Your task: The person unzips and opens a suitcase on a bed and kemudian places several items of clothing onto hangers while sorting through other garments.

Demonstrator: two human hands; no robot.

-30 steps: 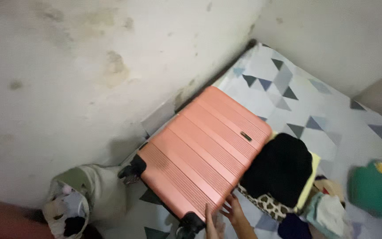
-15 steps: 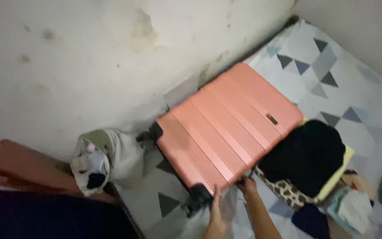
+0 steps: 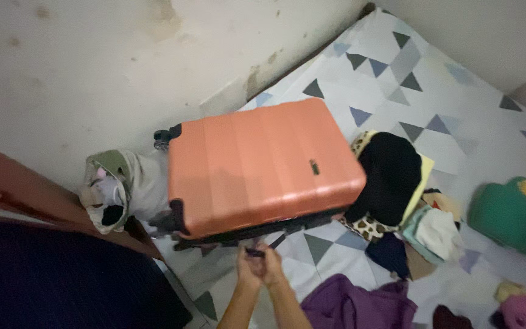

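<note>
A salmon-pink hard-shell suitcase (image 3: 257,164) lies flat on a white sheet with grey and blue triangles (image 3: 397,79), its wheels toward the wall. Its near long edge shows a dark gap. My left hand (image 3: 246,273) and my right hand (image 3: 273,272) are pressed together just in front of that edge. Both pinch a small dark tab (image 3: 254,251) joined to the suitcase's edge by a thin dark strip. The picture is blurred, so I cannot tell which fingers hold it.
A stack of folded clothes (image 3: 391,176), black on top, touches the suitcase's right end. A grey bag of clothes (image 3: 114,189) sits at its left. A purple cloth (image 3: 354,304), a green plush (image 3: 509,216) and a pink toy (image 3: 518,307) lie nearby. Stained wall behind.
The suitcase has swung round so its long side faces me. My hands have come off its corner and closed together on the dark tab at its near edge.
</note>
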